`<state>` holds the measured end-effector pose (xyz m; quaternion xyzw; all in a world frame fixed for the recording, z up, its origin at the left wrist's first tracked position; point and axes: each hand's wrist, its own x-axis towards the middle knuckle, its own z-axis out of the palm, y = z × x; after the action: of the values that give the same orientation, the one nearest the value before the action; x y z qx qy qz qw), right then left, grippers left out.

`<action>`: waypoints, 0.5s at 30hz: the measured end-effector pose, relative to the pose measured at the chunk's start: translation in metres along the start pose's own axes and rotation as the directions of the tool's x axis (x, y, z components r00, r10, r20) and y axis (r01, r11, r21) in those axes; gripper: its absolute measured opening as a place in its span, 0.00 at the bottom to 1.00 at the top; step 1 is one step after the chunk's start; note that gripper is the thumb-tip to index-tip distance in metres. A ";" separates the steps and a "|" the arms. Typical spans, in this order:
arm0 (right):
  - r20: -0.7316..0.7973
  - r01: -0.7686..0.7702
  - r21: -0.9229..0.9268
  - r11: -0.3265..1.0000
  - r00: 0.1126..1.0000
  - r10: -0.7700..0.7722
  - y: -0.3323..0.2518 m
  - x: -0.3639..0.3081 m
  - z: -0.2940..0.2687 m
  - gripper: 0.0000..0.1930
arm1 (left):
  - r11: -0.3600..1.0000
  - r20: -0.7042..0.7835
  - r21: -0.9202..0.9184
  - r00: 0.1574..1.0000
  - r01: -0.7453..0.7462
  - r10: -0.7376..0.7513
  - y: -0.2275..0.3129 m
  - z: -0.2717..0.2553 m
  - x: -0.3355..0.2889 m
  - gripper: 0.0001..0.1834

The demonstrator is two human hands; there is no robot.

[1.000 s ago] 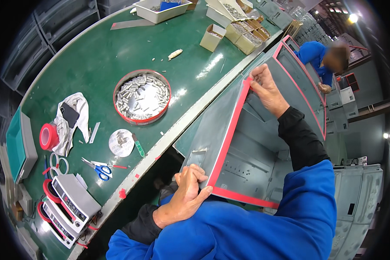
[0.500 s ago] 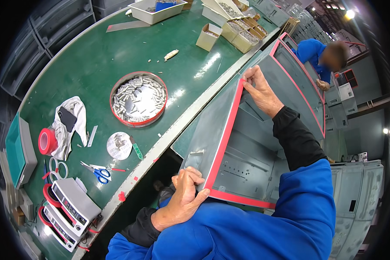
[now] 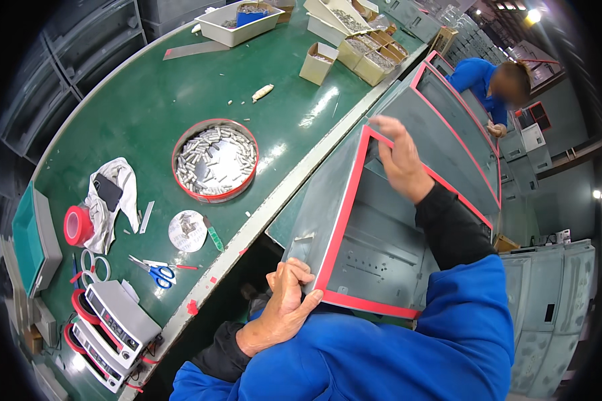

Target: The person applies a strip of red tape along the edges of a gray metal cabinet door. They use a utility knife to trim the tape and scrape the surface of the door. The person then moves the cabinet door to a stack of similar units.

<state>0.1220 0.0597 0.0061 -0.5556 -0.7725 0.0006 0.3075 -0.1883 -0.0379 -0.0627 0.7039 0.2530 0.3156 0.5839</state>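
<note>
1. Right hand has unpinched, fingers loose by the grey box's far corner.
2. Left hand grips the box's near corner.
3. Red tape runs lengthwise along the box's rim between them (left nearer).

A ceiling lamp glares far right, white reflections streak the green tabletop, and fisheye distortion bows its edge.

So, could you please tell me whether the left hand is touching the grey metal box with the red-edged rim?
Touching: the head view shows the left hand gripping the near corner of the grey metal box, fingers against its outer side.
</note>
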 end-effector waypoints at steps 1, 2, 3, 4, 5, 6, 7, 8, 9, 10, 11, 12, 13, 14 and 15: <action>-0.003 0.045 0.020 0.999 0.999 -0.045 -0.005 -0.010 0.002 0.16 | 1.000 -0.001 -0.009 1.000 0.005 -0.005 -0.001 0.001 0.000 0.14; 0.062 0.072 0.036 0.997 0.995 -0.074 -0.006 -0.016 0.004 0.22 | 1.000 -0.003 -0.019 1.000 0.010 -0.010 -0.002 0.003 -0.001 0.14; 0.072 0.070 -0.038 0.997 0.995 -0.067 -0.006 -0.015 0.003 0.23 | 0.999 -0.005 -0.031 1.000 0.015 -0.015 -0.002 0.004 0.000 0.14; 0.081 0.060 -0.099 0.993 0.995 -0.052 -0.012 -0.014 0.005 0.24 | 1.000 -0.017 -0.012 1.000 0.013 -0.013 -0.001 0.003 -0.002 0.14; 0.090 0.051 -0.161 0.986 0.995 -0.037 -0.015 -0.015 0.007 0.25 | 1.000 -0.028 0.006 1.000 0.011 -0.010 0.001 0.003 -0.002 0.15; 0.087 0.030 -0.139 0.990 0.996 -0.018 -0.009 -0.012 0.007 0.28 | 1.000 -0.040 0.023 0.999 0.008 -0.007 0.002 0.002 0.000 0.15; 0.069 -0.029 -0.136 0.990 0.997 0.038 -0.008 -0.011 0.008 0.28 | 1.000 -0.041 0.023 0.999 0.013 -0.012 0.003 0.002 -0.001 0.15; 0.055 -0.087 -0.136 0.987 0.994 0.096 -0.011 -0.009 0.006 0.27 | 1.000 -0.042 0.017 0.999 0.017 -0.017 0.003 0.002 -0.002 0.15; 0.044 -0.146 -0.136 0.980 0.987 0.153 -0.013 -0.009 0.005 0.27 | 1.000 -0.043 0.010 0.999 0.022 -0.021 0.004 0.002 -0.002 0.15; 0.019 -0.043 -0.107 0.993 0.999 0.045 -0.011 -0.010 0.006 0.26 | 1.000 -0.047 -0.003 0.999 0.025 -0.025 0.004 0.002 -0.002 0.14; 0.054 0.001 -0.117 0.993 0.999 0.005 -0.007 -0.015 0.009 0.25 | 0.999 -0.057 -0.008 0.997 0.043 -0.043 0.006 0.004 -0.003 0.14; 0.087 0.046 -0.124 0.991 0.996 -0.035 -0.001 -0.021 0.011 0.25 | 0.998 -0.065 -0.014 0.996 0.062 -0.063 0.008 0.007 -0.003 0.14; 0.106 0.099 -0.145 0.984 0.991 -0.084 0.003 -0.022 0.009 0.24 | 0.998 -0.072 -0.013 0.996 0.059 -0.060 0.009 0.007 0.000 0.14; 0.146 0.080 -0.113 0.990 0.987 -0.063 0.003 -0.023 0.007 0.28 | 0.998 -0.064 -0.017 0.996 0.061 -0.062 0.006 0.009 -0.002 0.13; 0.145 0.126 -0.092 0.988 0.983 -0.111 0.001 -0.026 0.008 0.28 | 0.999 -0.077 -0.004 0.996 0.049 -0.050 0.007 0.010 -0.002 0.13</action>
<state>0.1243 0.0408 -0.0131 -0.5220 -0.8229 -0.0178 0.2236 -0.1829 -0.0474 -0.0572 0.6842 0.2924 0.3281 0.5821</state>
